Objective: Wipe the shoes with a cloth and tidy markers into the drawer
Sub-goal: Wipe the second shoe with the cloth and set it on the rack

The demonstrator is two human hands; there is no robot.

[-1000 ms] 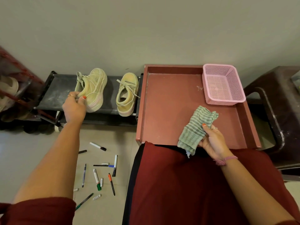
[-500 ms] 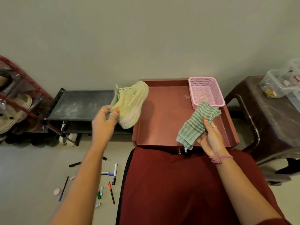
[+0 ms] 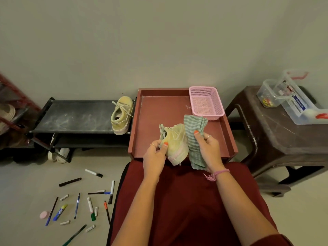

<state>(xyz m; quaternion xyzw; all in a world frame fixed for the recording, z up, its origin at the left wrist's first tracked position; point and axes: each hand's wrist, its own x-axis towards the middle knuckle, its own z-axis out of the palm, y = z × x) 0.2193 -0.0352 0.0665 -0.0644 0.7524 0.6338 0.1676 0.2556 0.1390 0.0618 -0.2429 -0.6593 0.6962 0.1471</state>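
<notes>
Left hand [image 3: 156,155] grips a pale yellow-green shoe [image 3: 175,142] by its heel end, thumb and fingers [image 3: 166,145] clamped on it, held over the near edge of the red-brown drawer [image 3: 159,110]. Right hand [image 3: 206,150] pinches the green striped cloth [image 3: 194,132], thumb on top, fingers curled behind; cloth hangs upright, touching the shoe's right side. Second shoe [image 3: 122,115] sits at the right end of the black shoe rack [image 3: 76,116], just beside the drawer's left wall. Pink mesh basket [image 3: 205,102] in the drawer's far right corner. Markers [image 3: 90,205] & pens scattered on the floor [image 3: 26,183] to the person's left, well apart from the drawer, w/ a small pink round thing [image 3: 44,214] near them. Dark brown stool [image 3: 276,128] on the right carries clear plastic boxes [image 3: 291,102].
</notes>
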